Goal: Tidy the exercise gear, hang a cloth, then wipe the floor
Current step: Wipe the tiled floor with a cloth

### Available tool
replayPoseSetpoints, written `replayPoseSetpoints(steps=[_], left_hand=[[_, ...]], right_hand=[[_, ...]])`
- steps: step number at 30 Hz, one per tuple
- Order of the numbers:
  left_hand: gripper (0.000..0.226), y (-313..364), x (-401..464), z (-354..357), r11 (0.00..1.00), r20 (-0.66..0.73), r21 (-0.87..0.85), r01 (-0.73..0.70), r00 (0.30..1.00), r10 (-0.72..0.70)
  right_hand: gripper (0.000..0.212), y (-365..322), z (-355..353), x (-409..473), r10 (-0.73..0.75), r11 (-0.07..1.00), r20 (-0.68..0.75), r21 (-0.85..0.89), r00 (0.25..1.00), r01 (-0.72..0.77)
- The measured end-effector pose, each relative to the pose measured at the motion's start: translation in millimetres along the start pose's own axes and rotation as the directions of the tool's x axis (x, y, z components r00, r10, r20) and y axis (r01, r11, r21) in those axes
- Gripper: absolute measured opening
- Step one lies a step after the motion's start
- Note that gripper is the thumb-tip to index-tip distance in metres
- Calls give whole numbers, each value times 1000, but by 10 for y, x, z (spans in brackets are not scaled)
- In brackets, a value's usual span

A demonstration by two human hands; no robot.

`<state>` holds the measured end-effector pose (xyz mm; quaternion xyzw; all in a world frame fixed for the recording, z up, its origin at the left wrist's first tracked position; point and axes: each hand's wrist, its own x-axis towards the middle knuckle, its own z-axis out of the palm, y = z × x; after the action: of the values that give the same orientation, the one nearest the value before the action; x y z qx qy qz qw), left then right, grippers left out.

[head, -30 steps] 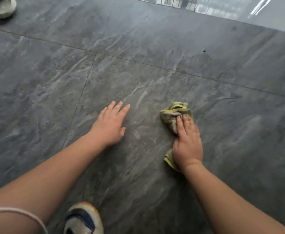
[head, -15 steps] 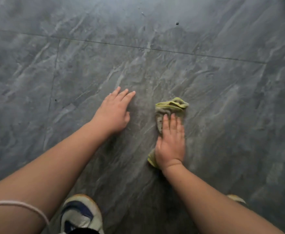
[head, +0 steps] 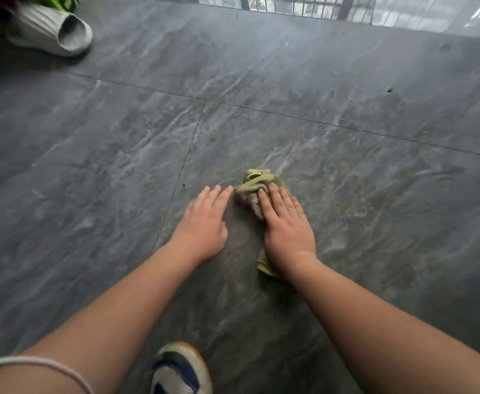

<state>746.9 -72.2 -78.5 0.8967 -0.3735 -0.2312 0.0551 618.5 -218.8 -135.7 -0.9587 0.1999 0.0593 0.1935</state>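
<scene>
A crumpled yellow-green cloth (head: 249,191) lies on the dark grey marbled floor tiles (head: 91,180). My right hand (head: 285,228) presses flat on the cloth with straight fingers, and cloth shows both beyond the fingertips and under the wrist. My left hand (head: 204,223) rests flat on the bare floor just left of the cloth, its fingertips almost touching the cloth's edge.
A white slipper (head: 54,32) lies at the far left corner beside something green. A metal railing (head: 304,7) runs along the far edge. My white and blue shoe (head: 179,371) stands at the bottom, between my arms.
My right hand has slid the cloth to the left, closing the gap to my left hand. The view has tilted up, bringing the slipper and railing into sight.
</scene>
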Motion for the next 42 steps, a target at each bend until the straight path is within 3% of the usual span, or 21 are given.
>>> replayPoseSetpoints(steps=[6,12,14,17,20,23,26,29,31,33,34,36,37,38,40,42], left_hand=[[76,818,441,118,986,-5,-40,-163,987,163],[77,1468,754,239,961,14,-77,-267,963,269],[77,1534,779,258,958,24,-71,-277,960,279],[76,1536,745,302,958,45,-56,-282,958,285],[76,1459,666,351,965,66,-66,-254,964,259],[75,1382,561,336,973,61,-78,-216,973,221],[74,1332,479,314,975,49,-95,-199,978,204],[72,1351,466,324,966,32,-115,-233,971,238],[68,1417,502,333,942,-1,-227,-249,967,255],[58,1549,518,298,867,-36,-465,-180,982,184],[49,1634,512,253,757,-14,-645,-105,992,126],[34,1821,474,112,347,105,-934,80,993,56],[29,1892,464,49,169,166,-973,154,985,53],[27,1948,472,6,87,198,-977,193,979,52],[30,1996,514,-15,50,224,-974,222,974,38],[34,1992,540,-26,-5,255,-967,255,967,5]], right_hand=[[71,1350,-570,-40,368,930,-124,35,922,-366],[64,2453,-957,-561,735,675,-203,133,647,-725],[64,2495,-942,-552,763,644,-212,155,611,-749],[71,2205,-822,-361,688,725,-188,115,701,-679],[74,1603,-631,-187,392,919,-157,108,906,-379],[68,1126,-473,-112,137,978,-125,175,983,-114],[66,1076,-505,-95,120,913,-105,402,987,-68],[67,1122,-680,-161,201,737,-108,671,973,-78],[69,1102,-810,-231,244,617,-138,785,960,-45],[70,1058,-943,-297,289,479,-118,877,950,-37],[70,1025,-1017,-331,300,425,-107,905,948,-32],[70,954,-1109,-409,276,379,-104,925,955,-9],[71,927,-1126,-445,232,376,-104,927,967,10],[72,907,-1128,-478,175,386,-107,922,979,31],[72,884,-1111,-523,121,326,-113,943,986,68],[65,922,-1146,-514,303,185,-81,982,950,25]])
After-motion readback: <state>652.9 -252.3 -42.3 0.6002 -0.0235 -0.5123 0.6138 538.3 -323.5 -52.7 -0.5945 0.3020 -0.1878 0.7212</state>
